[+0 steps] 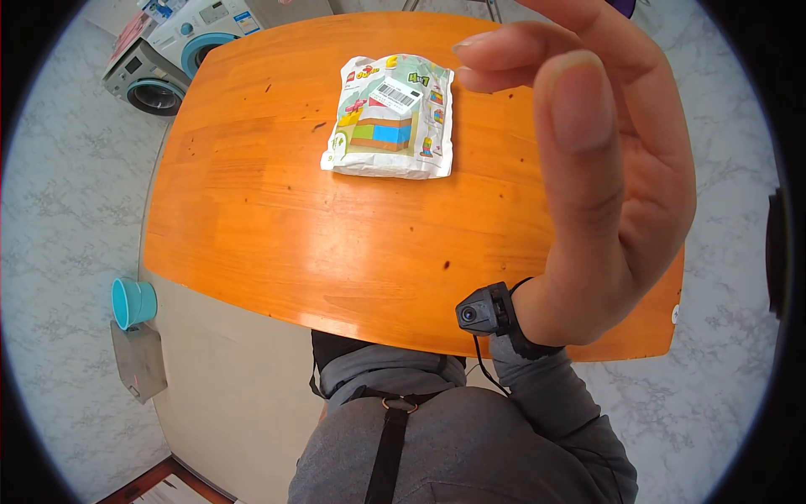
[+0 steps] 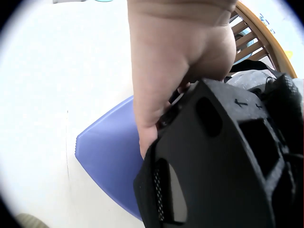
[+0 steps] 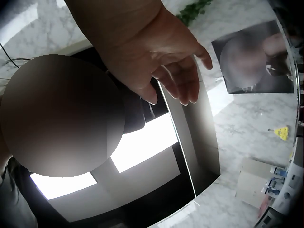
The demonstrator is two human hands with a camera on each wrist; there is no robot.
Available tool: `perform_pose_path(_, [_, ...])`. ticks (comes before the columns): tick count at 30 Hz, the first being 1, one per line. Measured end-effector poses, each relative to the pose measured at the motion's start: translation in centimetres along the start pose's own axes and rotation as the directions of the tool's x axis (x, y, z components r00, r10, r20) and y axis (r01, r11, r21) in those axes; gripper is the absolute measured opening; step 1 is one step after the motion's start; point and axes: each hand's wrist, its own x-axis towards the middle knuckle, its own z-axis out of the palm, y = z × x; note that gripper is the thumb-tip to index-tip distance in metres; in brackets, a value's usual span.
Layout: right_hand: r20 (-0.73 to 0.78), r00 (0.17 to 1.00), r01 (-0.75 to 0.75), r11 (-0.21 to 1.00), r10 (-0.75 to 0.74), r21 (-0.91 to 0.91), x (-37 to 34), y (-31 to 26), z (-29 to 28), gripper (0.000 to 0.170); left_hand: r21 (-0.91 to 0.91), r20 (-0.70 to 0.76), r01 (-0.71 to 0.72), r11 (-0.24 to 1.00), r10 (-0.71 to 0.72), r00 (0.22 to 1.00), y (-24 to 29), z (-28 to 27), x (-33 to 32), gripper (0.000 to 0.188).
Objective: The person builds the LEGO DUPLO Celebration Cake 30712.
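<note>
My right hand [image 1: 621,168] is raised close in front of the head view, over the table's right side. Its thumb is upright, its fingers are loosely bent, and nothing is in them. Out on the table lies a white Lego Duplo bag [image 1: 378,126], sealed and puffy, with colourful brick pictures and a barcode label; no hand touches it. Down by the lap, in the left wrist view, my left hand [image 2: 166,61] has its fingers bent round the edge of a black plastic case [image 2: 209,161]. The case hides part of those fingers.
The orange wooden table [image 1: 277,218] has curved edges and small dark marks. Below the left hand is a purple seat [image 2: 109,156]. A turquoise bucket [image 1: 134,302] stands left on the floor, and washing machines [image 1: 155,92] stand at the back left.
</note>
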Motion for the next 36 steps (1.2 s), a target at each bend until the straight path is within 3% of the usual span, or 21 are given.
perform_pose_path(13, [-0.048, 0.999, 0.020, 0.999, -0.019, 0.031, 0.1, -0.5, 0.4, 0.032, 0.011, 0.000, -0.038, 0.999, 0.038, 0.999, 0.9, -0.5, 1.7, 0.028])
perform_pose_path(18, [-0.041, 0.998, -0.054, 0.998, 0.055, 0.025, -0.2, 0.1, 0.5, 0.034, 0.014, -0.005, -0.058, 0.998, 0.058, 0.998, 1.3, -1.1, 2.2, 0.028])
perform_pose_path(30, [-0.037, 0.997, -0.073, 0.996, 0.075, 0.048, -0.4, -0.5, 0.0, 0.032, 0.044, -0.007, -0.068, 0.997, 0.068, 0.998, 1.2, -1.0, 5.5, 0.029])
perform_pose_path(36, [-0.021, 0.997, -0.074, 0.997, 0.075, 0.022, -0.3, -0.2, -0.2, 0.030, 0.098, -0.023, 0.098, 0.990, -0.096, 0.995, -4.3, -2.4, 14.2, 0.029])
